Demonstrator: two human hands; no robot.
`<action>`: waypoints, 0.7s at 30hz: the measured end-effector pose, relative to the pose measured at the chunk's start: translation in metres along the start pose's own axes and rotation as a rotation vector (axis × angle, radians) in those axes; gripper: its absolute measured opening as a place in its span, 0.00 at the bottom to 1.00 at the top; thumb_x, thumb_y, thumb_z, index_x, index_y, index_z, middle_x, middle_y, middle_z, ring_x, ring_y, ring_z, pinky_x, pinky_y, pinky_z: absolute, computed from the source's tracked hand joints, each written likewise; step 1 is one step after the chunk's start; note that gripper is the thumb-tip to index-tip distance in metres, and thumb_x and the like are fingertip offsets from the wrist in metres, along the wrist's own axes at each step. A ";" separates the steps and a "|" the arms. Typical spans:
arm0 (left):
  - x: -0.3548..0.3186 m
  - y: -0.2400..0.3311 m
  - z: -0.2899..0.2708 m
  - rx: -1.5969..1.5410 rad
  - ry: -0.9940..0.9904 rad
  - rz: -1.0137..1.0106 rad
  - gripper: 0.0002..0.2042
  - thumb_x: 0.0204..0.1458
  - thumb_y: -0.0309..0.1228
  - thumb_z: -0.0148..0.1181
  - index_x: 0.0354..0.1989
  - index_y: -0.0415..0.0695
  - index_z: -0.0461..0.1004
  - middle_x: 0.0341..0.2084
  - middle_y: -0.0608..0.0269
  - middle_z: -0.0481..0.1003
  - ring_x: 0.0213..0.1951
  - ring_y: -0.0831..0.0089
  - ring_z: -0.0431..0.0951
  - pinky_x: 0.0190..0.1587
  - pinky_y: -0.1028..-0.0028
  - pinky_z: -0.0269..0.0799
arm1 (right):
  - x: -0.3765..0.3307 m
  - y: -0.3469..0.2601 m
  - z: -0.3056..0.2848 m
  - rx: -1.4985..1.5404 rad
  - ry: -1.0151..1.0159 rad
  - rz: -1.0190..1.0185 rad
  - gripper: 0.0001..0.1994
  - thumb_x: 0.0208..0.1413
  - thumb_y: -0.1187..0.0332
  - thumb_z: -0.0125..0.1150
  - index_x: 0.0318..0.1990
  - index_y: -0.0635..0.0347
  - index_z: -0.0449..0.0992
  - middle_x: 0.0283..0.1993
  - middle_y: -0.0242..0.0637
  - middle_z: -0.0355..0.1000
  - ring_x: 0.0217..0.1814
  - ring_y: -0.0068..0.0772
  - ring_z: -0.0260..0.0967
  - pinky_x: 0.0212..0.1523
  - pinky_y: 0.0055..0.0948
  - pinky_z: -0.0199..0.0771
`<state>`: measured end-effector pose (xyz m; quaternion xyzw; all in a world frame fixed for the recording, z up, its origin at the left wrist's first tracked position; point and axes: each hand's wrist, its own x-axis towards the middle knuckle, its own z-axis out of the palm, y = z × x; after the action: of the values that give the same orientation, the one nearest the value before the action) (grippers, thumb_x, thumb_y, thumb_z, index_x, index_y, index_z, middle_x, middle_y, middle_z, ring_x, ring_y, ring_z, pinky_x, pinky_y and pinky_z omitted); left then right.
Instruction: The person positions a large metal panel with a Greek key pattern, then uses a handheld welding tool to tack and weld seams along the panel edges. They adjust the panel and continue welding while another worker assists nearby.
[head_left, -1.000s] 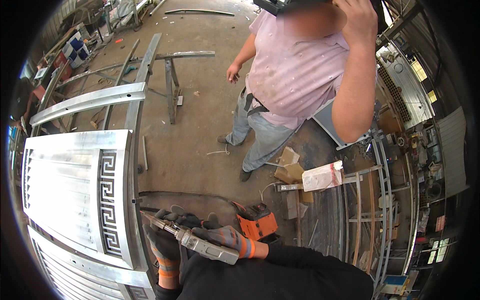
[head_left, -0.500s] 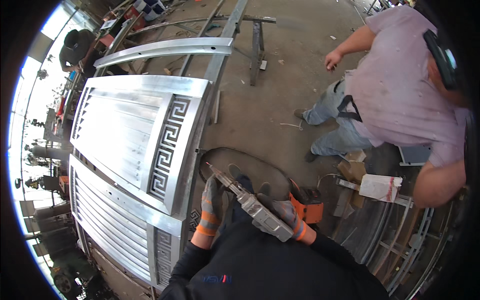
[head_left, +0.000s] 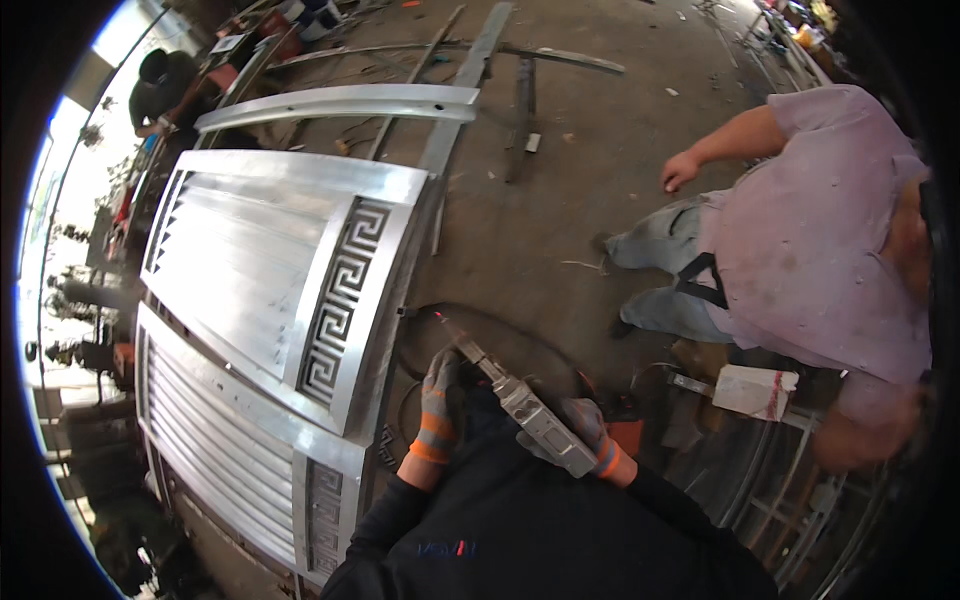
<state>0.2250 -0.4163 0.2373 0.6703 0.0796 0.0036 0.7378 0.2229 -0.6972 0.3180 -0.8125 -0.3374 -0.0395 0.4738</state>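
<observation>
A grey handheld welding gun (head_left: 545, 425) lies slantwise in front of my body, its narrow nozzle pointing up and left with a small red light at the tip. My right hand (head_left: 590, 432), in a grey glove with orange bands, is closed around the boxy rear body; the fingers underneath are partly hidden. Close by the slim front part, my left hand (head_left: 436, 415) wears a matching glove and curls its fingers against the gun. Left of the nozzle lies a silver metal gate panel (head_left: 250, 250) with a Greek-key strip (head_left: 340, 300).
A second slatted panel (head_left: 220, 430) lies nearer on the left, and a metal bar (head_left: 340, 103) beyond. A dark cable (head_left: 520, 322) loops over the floor. At right stands a co-worker (head_left: 810, 220) beside a white box (head_left: 755, 390); another person (head_left: 160, 95) bends far left.
The welding gun and both my hands have shifted slightly right in view. The co-worker appears lower and farther right, with the near arm blurred.
</observation>
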 end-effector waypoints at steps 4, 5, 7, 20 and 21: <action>0.045 -0.033 -0.031 -0.258 -0.060 -0.171 0.23 0.75 0.33 0.57 0.75 0.40 0.72 0.69 0.52 0.77 0.69 0.60 0.78 0.71 0.60 0.77 | 0.015 0.013 -0.008 0.236 0.003 0.101 0.32 0.75 0.56 0.64 0.79 0.63 0.68 0.66 0.47 0.80 0.62 0.39 0.82 0.51 0.38 0.88; 0.066 -0.041 -0.039 -0.117 -0.074 -0.115 0.23 0.75 0.32 0.57 0.75 0.40 0.72 0.69 0.52 0.77 0.68 0.60 0.79 0.70 0.60 0.78 | 0.018 0.012 -0.007 0.327 -0.011 0.164 0.31 0.77 0.54 0.60 0.80 0.61 0.68 0.70 0.47 0.78 0.66 0.38 0.80 0.53 0.38 0.87; 0.106 -0.057 -0.064 0.697 -0.114 0.114 0.23 0.75 0.31 0.56 0.75 0.39 0.72 0.70 0.52 0.77 0.66 0.61 0.80 0.68 0.60 0.81 | 0.024 -0.001 0.006 0.680 -0.045 0.246 0.30 0.80 0.53 0.57 0.81 0.59 0.66 0.74 0.45 0.76 0.69 0.36 0.79 0.55 0.39 0.87; 0.323 -0.089 -0.180 -0.196 0.058 -0.229 0.27 0.77 0.34 0.61 0.81 0.44 0.67 0.71 0.55 0.75 0.58 0.67 0.82 0.57 0.69 0.80 | 0.167 -0.005 0.077 0.711 0.298 0.294 0.30 0.78 0.54 0.64 0.77 0.63 0.70 0.50 0.36 0.80 0.41 0.23 0.76 0.37 0.23 0.77; 0.327 -0.094 -0.188 -0.184 0.064 -0.238 0.27 0.77 0.33 0.60 0.81 0.45 0.67 0.71 0.54 0.75 0.57 0.67 0.82 0.57 0.69 0.81 | 0.179 -0.007 0.084 0.832 0.353 0.277 0.30 0.79 0.50 0.62 0.75 0.65 0.71 0.45 0.37 0.79 0.36 0.22 0.74 0.32 0.22 0.75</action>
<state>0.5151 -0.2032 0.0912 0.5850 0.1814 -0.0554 0.7886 0.3350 -0.5363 0.3464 -0.5718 -0.1273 0.0254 0.8101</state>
